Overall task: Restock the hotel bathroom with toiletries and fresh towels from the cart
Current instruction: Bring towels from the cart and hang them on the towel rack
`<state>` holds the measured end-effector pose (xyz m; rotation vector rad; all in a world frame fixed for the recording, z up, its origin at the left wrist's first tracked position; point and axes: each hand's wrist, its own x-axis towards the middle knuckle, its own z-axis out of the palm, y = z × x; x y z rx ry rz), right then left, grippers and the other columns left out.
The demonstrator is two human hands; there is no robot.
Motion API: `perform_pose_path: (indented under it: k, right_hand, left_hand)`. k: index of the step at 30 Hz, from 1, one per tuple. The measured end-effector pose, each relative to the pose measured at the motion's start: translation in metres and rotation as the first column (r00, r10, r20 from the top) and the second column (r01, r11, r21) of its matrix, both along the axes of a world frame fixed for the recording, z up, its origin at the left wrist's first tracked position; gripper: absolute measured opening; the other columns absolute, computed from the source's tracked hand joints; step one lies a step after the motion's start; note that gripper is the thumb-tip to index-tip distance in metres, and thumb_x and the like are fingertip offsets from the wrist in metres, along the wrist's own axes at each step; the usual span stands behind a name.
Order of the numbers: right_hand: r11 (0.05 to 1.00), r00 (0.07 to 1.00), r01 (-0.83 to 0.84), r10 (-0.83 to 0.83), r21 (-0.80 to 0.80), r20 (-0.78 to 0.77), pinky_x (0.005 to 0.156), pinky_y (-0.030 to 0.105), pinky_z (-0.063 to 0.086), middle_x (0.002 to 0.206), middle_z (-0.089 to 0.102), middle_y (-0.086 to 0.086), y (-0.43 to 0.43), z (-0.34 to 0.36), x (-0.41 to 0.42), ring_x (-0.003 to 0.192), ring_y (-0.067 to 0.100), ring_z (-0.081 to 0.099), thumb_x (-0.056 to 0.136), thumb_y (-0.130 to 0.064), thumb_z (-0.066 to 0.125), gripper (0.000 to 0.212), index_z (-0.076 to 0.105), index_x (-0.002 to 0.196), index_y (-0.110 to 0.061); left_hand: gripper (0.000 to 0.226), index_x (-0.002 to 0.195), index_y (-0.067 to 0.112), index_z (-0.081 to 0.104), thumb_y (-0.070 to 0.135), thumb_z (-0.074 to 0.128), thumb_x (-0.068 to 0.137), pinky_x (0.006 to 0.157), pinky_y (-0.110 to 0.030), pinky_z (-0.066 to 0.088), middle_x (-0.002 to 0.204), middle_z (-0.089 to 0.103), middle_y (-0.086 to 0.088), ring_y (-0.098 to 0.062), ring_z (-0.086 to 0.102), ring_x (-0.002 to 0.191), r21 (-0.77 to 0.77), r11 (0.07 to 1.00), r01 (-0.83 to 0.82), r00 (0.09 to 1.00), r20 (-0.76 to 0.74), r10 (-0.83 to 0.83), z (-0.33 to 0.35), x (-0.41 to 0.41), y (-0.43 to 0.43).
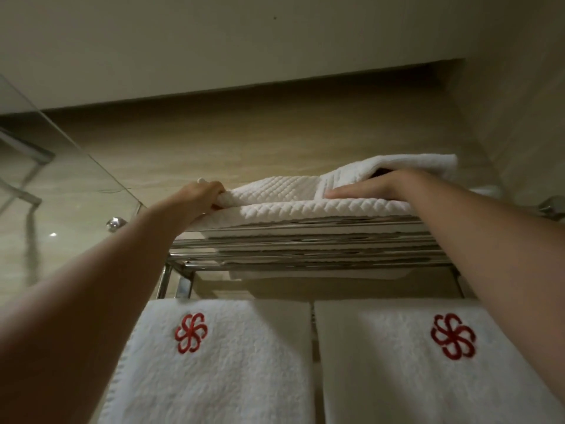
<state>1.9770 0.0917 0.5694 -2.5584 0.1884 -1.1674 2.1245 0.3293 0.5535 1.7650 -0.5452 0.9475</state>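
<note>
Towels (pixel 220 362) below rack (pixel 305 255), glass panel (pixel 39 185) at left, left hand (pixel 201 195) gripping bath mat (pixel 275 194)

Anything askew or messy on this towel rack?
The waffle towel on the top rack is not flat: its upper fold bulges up at the back right, over the right hand. The left hand grips its left edge. Nothing else stands out.

The light is dim and warm, giving the far wall (pixel 275 142) a yellowish cast. A dark shadow band lies under the ceiling step (pixel 244 87). The folded waffle towel (pixel 290 206) and the two hanging towels (pixel 220 362) are the brightest areas, though not blown out. Small glints sit on the chrome rack (pixel 305 258) and on the glass panel (pixel 61 185) at left. Near the edges, the forearms (pixel 76 301) look stretched and soft.
</note>
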Motion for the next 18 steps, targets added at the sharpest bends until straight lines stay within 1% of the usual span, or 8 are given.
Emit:
perform_pose_path:
  k: [3,5,7,9,11,13,15,18]
  right_hand:
    - [0.959,0.984,-0.169,0.153,0.229,0.087,0.104,0.045,0.033,0.147,0.037,0.008,-0.003,-0.002,-0.005,0.128,0.034,0.039,0.054,-0.084,0.059,0.105,0.04,0.138,-0.025]
    - [0.874,0.947,-0.313,0.258,0.372,0.192,0.106,0.048,0.034,0.142,0.044,0.009,-0.016,0.007,0.0,0.123,0.034,0.045,0.027,-0.09,0.062,0.124,0.046,0.132,-0.026]
    - [0.79,0.908,-0.399,0.272,0.466,0.317,0.107,0.05,0.032,0.143,0.041,0.009,-0.032,0.016,0.004,0.126,0.034,0.043,0.017,-0.091,0.06,0.141,0.037,0.14,-0.026]
    - [0.686,0.854,-0.49,0.254,0.538,0.453,0.107,0.052,0.031,0.145,0.038,0.01,-0.027,0.011,-0.002,0.128,0.034,0.041,0.032,-0.089,0.057,0.133,0.028,0.145,-0.025]
    - [0.576,0.788,-0.586,0.244,0.57,0.565,0.107,0.052,0.032,0.145,0.039,0.012,-0.025,0.008,-0.006,0.128,0.034,0.041,0.059,-0.083,0.051,0.11,0.025,0.147,-0.022]
    - [0.492,0.736,-0.647,0.204,0.582,0.646,0.108,0.049,0.033,0.144,0.039,0.01,-0.033,0.011,-0.007,0.129,0.032,0.04,0.075,-0.076,0.044,0.094,0.024,0.146,-0.019]
    - [0.434,0.722,-0.66,0.141,0.613,0.677,0.107,0.045,0.033,0.141,0.04,0.011,-0.037,0.01,-0.009,0.129,0.031,0.04,0.08,-0.073,0.04,0.087,0.027,0.145,-0.017]
    - [0.464,0.768,-0.601,0.109,0.651,0.631,0.101,0.04,0.037,0.132,0.046,0.015,-0.037,0.009,-0.013,0.121,0.029,0.045,0.085,-0.062,0.045,0.073,0.036,0.14,-0.015]
  left_hand:
    - [0.03,0.105,0.002,0.056,0.021,0.037,0.094,0.073,-0.034,0.034,0.104,0.053,-0.022,-0.029,0.048,0.089,-0.049,0.996,-0.073,0.997,0.012,0.074,-0.008,-0.01,0.0]
    - [0.035,0.118,-0.004,0.051,0.016,0.032,0.097,0.087,-0.04,0.037,0.117,0.05,-0.027,-0.035,0.048,0.105,0.009,0.986,-0.165,0.986,0.027,0.165,-0.009,-0.011,-0.005]
    - [0.037,0.122,-0.005,0.047,0.017,0.03,0.098,0.093,-0.04,0.036,0.118,0.05,-0.025,-0.035,0.048,0.11,0.062,0.973,-0.224,0.975,0.025,0.223,-0.011,-0.011,-0.006]
    - [0.04,0.12,-0.001,0.048,0.027,0.036,0.094,0.089,-0.039,0.039,0.106,0.055,-0.02,-0.034,0.053,0.099,0.065,0.968,-0.242,0.97,0.008,0.242,-0.01,-0.003,-0.002]
    - [0.04,0.12,0.009,0.044,0.033,0.046,0.089,0.103,-0.046,0.032,0.109,0.058,-0.015,-0.036,0.052,0.108,0.004,0.934,-0.357,0.933,0.037,0.357,-0.01,0.0,0.0]
    - [0.03,0.12,0.017,0.046,0.021,0.05,0.09,0.107,-0.045,0.025,0.113,0.058,-0.009,-0.03,0.048,0.116,0.012,0.883,-0.468,0.857,0.248,0.451,-0.011,-0.008,-0.005]
    - [0.022,0.113,0.013,0.055,0.014,0.043,0.095,0.103,-0.042,0.036,0.114,0.061,-0.009,-0.026,0.055,0.106,0.081,0.916,-0.394,0.842,0.432,0.324,-0.012,-0.029,-0.017]
    - [0.032,0.104,0.004,0.057,0.025,0.033,0.1,0.081,-0.043,0.051,0.093,0.061,-0.013,-0.028,0.059,0.085,0.346,0.899,-0.269,0.878,0.473,0.08,-0.016,-0.05,-0.04]
